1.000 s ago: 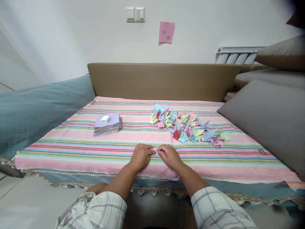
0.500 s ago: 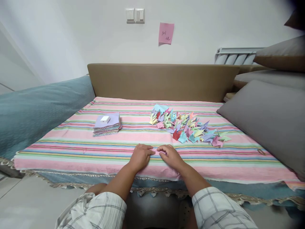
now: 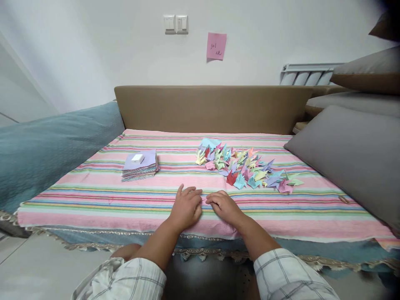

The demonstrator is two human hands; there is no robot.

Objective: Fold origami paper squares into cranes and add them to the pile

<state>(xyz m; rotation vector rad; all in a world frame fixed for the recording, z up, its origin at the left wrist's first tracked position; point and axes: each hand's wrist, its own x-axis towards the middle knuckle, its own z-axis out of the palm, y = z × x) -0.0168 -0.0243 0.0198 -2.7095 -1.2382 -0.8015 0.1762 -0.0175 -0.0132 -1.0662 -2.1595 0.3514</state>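
My left hand [image 3: 186, 207] rests palm down on the striped cloth [image 3: 93, 200] with its fingers spread. Close to its fingertips, my right hand [image 3: 225, 207] has thumb and fingers closed on a small piece of pink paper [image 3: 204, 200]. Most of that paper is hidden by the fingers and blends with the pink stripes. Beyond my right hand lies a crowd of folded paper cranes [image 3: 246, 171] in several colours. A stack of square paper sheets [image 3: 140, 168], lilac on top, sits farther left, with a small white box [image 3: 138, 158] on it.
A brown backrest [image 3: 212, 109] runs along the far side, below a wall with a pink note [image 3: 216, 46]. Grey cushions [image 3: 353, 154] fill the right end and a blue padded armrest [image 3: 59, 141] the left. A small brown object [image 3: 344, 199] lies near the cushions.
My left hand has rolled flatter and its fingers have spread, with the back of the hand now showing more. My right hand stays nearly in place. The view has tipped slightly upward.
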